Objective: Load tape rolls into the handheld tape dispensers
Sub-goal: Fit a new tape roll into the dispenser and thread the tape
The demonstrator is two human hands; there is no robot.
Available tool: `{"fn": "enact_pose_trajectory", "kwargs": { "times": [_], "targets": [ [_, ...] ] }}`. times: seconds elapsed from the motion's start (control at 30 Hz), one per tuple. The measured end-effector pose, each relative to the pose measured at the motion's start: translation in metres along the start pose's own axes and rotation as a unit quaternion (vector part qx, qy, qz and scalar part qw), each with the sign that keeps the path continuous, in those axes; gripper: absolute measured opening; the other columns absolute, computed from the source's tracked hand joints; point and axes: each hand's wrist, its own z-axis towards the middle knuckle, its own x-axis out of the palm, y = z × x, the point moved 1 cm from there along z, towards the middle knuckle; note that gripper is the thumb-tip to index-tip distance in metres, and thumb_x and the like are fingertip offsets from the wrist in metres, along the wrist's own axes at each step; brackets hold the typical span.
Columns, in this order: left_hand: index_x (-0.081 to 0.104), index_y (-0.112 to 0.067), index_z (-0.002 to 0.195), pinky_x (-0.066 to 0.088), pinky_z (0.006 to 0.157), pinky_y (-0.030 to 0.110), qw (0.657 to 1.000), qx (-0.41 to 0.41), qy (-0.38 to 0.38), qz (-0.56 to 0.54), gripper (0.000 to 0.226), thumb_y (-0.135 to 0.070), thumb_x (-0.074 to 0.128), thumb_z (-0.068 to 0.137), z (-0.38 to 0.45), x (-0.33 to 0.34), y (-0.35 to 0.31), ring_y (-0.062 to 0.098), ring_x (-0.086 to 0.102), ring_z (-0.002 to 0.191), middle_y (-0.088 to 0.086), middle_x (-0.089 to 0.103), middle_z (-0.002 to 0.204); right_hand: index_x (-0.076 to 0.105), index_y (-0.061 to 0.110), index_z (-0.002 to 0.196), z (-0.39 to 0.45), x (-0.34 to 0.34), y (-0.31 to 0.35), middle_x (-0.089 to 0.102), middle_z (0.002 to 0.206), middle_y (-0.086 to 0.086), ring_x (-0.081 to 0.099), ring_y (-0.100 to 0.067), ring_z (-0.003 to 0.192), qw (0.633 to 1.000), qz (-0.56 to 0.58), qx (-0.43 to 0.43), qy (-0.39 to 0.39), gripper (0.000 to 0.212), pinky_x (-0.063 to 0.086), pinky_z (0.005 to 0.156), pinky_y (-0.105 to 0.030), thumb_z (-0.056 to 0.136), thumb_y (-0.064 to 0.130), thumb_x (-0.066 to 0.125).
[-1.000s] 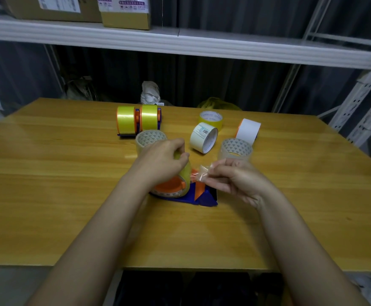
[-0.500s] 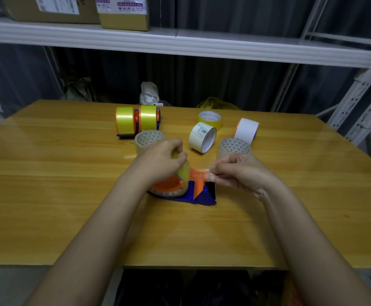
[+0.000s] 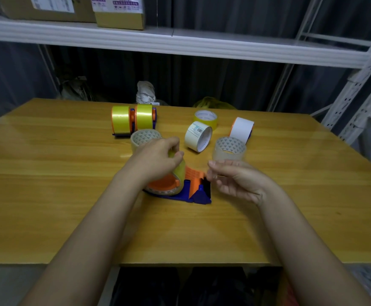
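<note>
The roll, seated in the dispenser on the table, is gripped from above by the left hand, while the loosely open, empty right hand is held just right of the dispenser's cutter end.

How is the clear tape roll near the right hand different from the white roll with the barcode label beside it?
The clear tape roll is see-through and lies flat with its core opening facing up. The white roll is opaque, carries a barcode label, and is tipped on its edge, so its opening faces sideways toward the camera. Both are loose on the table, in no dispenser, and neither hand touches them.
</note>
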Motion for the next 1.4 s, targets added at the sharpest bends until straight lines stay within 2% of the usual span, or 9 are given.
{"fn": "enact_pose_trajectory", "kwargs": {
  "times": [0.13, 0.33, 0.5, 0.6, 0.7, 0.8, 1.0, 1.17, 1.4],
  "targets": [
    [0.053, -0.021, 0.091, 0.045, 0.067, 0.034, 1.0, -0.001, 0.002, -0.005, 0.018, -0.037, 0.047, 0.095, 0.0, 0.0, 0.002, 0.014, 0.053, 0.081, -0.002, 0.057, 0.084, 0.062, 0.008, 0.077, 0.002, -0.003, -0.008, 0.059, 0.057, -0.002, 0.055, -0.003, 0.046, 0.999, 0.046, 0.0, -0.017, 0.017, 0.047, 0.044, -0.011, 0.067, 0.019, 0.07],
    [0.051, -0.022, 0.092, 0.048, 0.067, 0.035, 1.0, -0.006, 0.003, 0.001, 0.017, -0.038, 0.046, 0.096, 0.001, 0.0, 0.001, 0.014, 0.053, 0.081, -0.002, 0.056, 0.086, 0.057, 0.012, 0.077, 0.004, -0.006, -0.019, 0.052, 0.059, 0.001, 0.048, -0.002, 0.046, 0.993, 0.111, 0.027, -0.027, 0.021, 0.036, 0.036, -0.01, 0.065, 0.018, 0.073],
    [0.051, -0.021, 0.091, 0.047, 0.069, 0.036, 1.0, -0.009, 0.007, -0.011, 0.029, -0.05, 0.049, 0.091, 0.001, 0.002, 0.003, 0.016, 0.052, 0.084, 0.0, 0.056, 0.088, 0.061, 0.011, 0.073, 0.002, -0.006, -0.022, 0.056, 0.056, 0.0, 0.049, -0.004, 0.047, 0.995, 0.014, -0.004, -0.101, 0.025, 0.038, 0.037, -0.011, 0.062, 0.025, 0.079],
    [0.05, -0.021, 0.09, 0.043, 0.068, 0.034, 1.0, -0.018, 0.01, -0.016, 0.039, -0.06, 0.053, 0.084, -0.001, 0.002, 0.002, 0.016, 0.049, 0.087, 0.0, 0.055, 0.09, 0.059, 0.013, 0.066, 0.003, -0.006, -0.028, 0.064, 0.063, -0.001, 0.06, -0.008, 0.061, 0.985, -0.053, -0.042, -0.162, 0.026, 0.046, 0.046, -0.014, 0.076, 0.025, 0.079],
    [0.048, -0.022, 0.091, 0.042, 0.066, 0.033, 0.999, -0.038, 0.02, -0.018, 0.037, -0.058, 0.054, 0.084, 0.0, 0.002, 0.003, 0.017, 0.048, 0.089, -0.001, 0.054, 0.093, 0.058, 0.011, 0.068, 0.006, -0.006, -0.032, 0.069, 0.073, -0.004, 0.067, -0.013, 0.077, 0.973, -0.07, -0.084, -0.202, 0.027, 0.057, 0.069, -0.023, 0.078, 0.023, 0.079],
    [0.047, -0.023, 0.088, 0.04, 0.064, 0.033, 0.999, -0.041, 0.02, -0.025, 0.033, -0.055, 0.055, 0.086, 0.0, 0.002, 0.004, 0.018, 0.049, 0.089, 0.0, 0.054, 0.094, 0.056, 0.008, 0.073, 0.008, -0.006, -0.034, 0.07, 0.082, -0.009, 0.069, -0.018, 0.092, 0.979, -0.04, -0.071, -0.187, 0.025, 0.058, 0.08, -0.029, 0.08, 0.019, 0.077],
    [0.049, -0.021, 0.09, 0.042, 0.067, 0.034, 0.998, -0.044, 0.013, -0.039, 0.031, -0.051, 0.055, 0.087, 0.001, 0.004, 0.006, 0.02, 0.05, 0.091, 0.001, 0.056, 0.094, 0.057, 0.005, 0.078, 0.009, -0.006, -0.029, 0.074, 0.089, -0.014, 0.071, -0.02, 0.091, 0.99, 0.021, -0.035, -0.132, 0.017, 0.059, 0.07, -0.029, 0.083, 0.011, 0.072],
    [0.047, -0.025, 0.085, 0.041, 0.058, 0.031, 0.993, -0.064, 0.002, -0.095, 0.027, -0.051, 0.055, 0.086, 0.0, 0.004, 0.017, 0.018, 0.052, 0.084, -0.002, 0.055, 0.089, 0.063, -0.005, 0.109, 0.014, 0.0, -0.023, 0.073, 0.091, -0.012, 0.071, -0.015, 0.083, 0.991, 0.037, -0.024, -0.124, 0.033, 0.056, 0.061, -0.022, 0.082, 0.01, 0.073],
    [0.046, -0.027, 0.084, 0.038, 0.059, 0.03, 0.989, -0.07, -0.006, -0.133, 0.023, -0.048, 0.053, 0.089, -0.004, 0.004, 0.024, 0.012, 0.052, 0.081, -0.005, 0.055, 0.087, 0.064, -0.001, 0.103, 0.013, 0.002, -0.017, 0.073, 0.092, -0.015, 0.072, -0.023, 0.079, 0.997, 0.024, 0.008, -0.068, 0.024, 0.061, 0.062, -0.031, 0.083, 0.011, 0.069]
  ]
}}
